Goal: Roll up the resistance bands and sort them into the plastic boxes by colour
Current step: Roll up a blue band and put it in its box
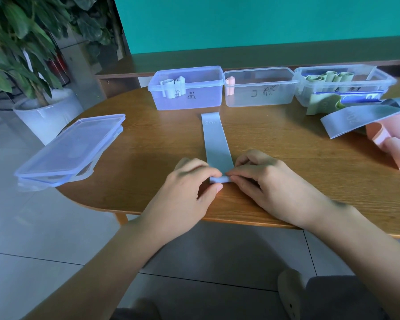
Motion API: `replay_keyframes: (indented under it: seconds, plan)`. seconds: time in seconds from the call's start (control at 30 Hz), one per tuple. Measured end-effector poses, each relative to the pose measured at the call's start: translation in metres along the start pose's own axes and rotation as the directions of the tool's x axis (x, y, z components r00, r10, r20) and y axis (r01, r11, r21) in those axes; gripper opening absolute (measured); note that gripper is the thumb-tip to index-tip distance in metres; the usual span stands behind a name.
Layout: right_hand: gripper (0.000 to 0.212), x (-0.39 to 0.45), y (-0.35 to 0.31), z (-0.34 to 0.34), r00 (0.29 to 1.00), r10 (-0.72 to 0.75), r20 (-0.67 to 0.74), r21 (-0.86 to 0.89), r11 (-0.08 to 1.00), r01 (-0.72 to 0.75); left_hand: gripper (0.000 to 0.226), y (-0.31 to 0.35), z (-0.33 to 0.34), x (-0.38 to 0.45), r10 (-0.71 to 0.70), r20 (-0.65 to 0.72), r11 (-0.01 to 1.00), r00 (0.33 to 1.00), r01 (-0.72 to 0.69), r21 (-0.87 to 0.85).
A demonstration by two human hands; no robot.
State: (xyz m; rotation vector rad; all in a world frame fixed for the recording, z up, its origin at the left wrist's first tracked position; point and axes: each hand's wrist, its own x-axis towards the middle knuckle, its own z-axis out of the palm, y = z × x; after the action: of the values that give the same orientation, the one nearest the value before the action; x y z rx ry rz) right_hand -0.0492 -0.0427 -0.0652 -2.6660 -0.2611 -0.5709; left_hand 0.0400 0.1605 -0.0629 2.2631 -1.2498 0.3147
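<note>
While both hands, left (pixel 189 181) and right (pixel 259 179), pinch its folded near end, the blue resistance band (pixel 214 139) lies flat on the bench (pixel 148 146).

A rounded wooden table (pixel 275 139) stood on pale grey floor tiles (pixel 32 227) before a teal wall (pixel 263 21), with a white-potted leafy plant (pixel 16 42) at left.
</note>
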Motion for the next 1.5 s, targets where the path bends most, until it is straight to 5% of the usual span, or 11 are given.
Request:
replay_keyframes:
  seconds: [0.2, 1.1, 1.5]
  plan:
    - [0.024, -0.001, 0.000, 0.001, 0.996, -0.029, -0.086, 0.025, 0.999, 0.031, 0.026, -0.002, 0.000, 0.002, 0.007, 0.003, 0.999, 1.000, -0.007, 0.037]
    - [0.024, 0.007, 0.006, 0.002, 0.998, 0.014, -0.059, 0.051, 0.999, -0.011, 0.020, -0.007, 0.001, 0.013, 0.054, -0.095, 0.998, 0.994, -0.051, 0.034]
    - [0.024, 0.010, 0.009, 0.003, 0.997, 0.030, -0.073, 0.039, 0.999, -0.027, 0.023, -0.009, 0.001, 0.021, 0.002, -0.032, 1.000, 0.999, -0.001, 0.011]
